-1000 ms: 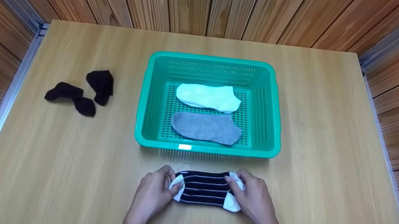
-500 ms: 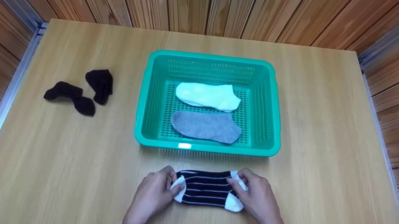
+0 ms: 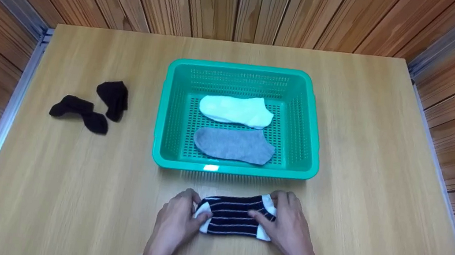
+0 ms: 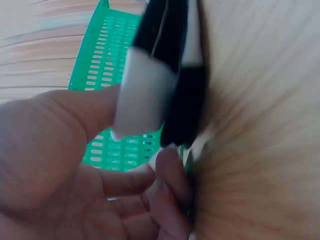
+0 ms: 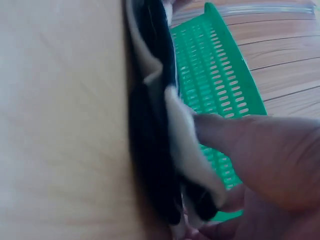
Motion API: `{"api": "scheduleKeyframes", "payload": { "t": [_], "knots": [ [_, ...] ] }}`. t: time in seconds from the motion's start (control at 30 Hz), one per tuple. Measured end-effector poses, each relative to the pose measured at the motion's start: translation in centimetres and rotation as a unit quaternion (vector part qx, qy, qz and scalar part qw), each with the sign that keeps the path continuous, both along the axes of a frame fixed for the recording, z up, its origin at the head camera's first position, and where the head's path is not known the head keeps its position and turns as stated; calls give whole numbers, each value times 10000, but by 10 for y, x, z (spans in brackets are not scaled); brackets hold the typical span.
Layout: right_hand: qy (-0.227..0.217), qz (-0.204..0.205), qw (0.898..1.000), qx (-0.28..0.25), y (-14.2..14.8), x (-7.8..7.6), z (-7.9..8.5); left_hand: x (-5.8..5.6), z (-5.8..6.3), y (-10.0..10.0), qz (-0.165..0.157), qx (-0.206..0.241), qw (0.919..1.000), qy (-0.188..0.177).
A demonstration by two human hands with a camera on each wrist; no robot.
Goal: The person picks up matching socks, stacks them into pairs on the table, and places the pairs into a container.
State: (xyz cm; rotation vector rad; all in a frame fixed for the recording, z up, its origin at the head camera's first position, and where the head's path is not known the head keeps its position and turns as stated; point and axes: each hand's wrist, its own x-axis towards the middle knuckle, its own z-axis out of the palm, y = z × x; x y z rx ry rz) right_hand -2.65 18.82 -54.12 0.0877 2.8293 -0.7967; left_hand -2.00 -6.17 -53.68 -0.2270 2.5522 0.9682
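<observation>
A dark striped sock (image 3: 235,215) with white patches at both ends lies crosswise in front of the basket. My left hand (image 3: 171,228) pinches its left end, thumb on top of the white patch. At the other end my right hand (image 3: 292,236) holds it, thumb laid over the stripes and fingers at the far corner. In the left wrist view, layers of the sock cloth (image 4: 145,92) show between thumb and fingers. Folded dark and white cloth of the sock (image 5: 152,145) rises along the tabletop in the right wrist view, partly hiding the right fingertips.
Beyond the hands stands a green plastic basket (image 3: 232,171). Inside it lie a white sock (image 3: 236,109) and a grey sock (image 3: 234,144). Two black socks, one crumpled (image 3: 113,99) and one bent (image 3: 80,111), rest on the wooden table (image 3: 381,175) at left. Wood-panelled walls surround the table.
My right thumb has slid left from the white end onto the stripes, and the right fingers have shifted at the far corner. The left hand has barely moved; basket and other socks stay put.
</observation>
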Motion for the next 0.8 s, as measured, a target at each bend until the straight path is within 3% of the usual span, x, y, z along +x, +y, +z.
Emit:
{"api": "scheduleKeyframes", "payload": {
  "t": [0.17, 0.4, 0.6, 0.8],
  "knots": [
    [-236, -116, 9996, -123, -3, 0, 0, -1, 0, 8, -177, 58, 9995, 248],
    [-32, -208, 9995, -242, -6, 2, 1, 2, -1, 10, -105, 24, 9993, 371],
    [-341, -432, 9968, -572, -8, 0, 6, 2, -3, 11, -141, -72, 9985, 527],
    [-537, -404, 9949, -750, 0, -1, 6, 4, -3, 8, -266, 297, 9957, 835]
  ]
}}
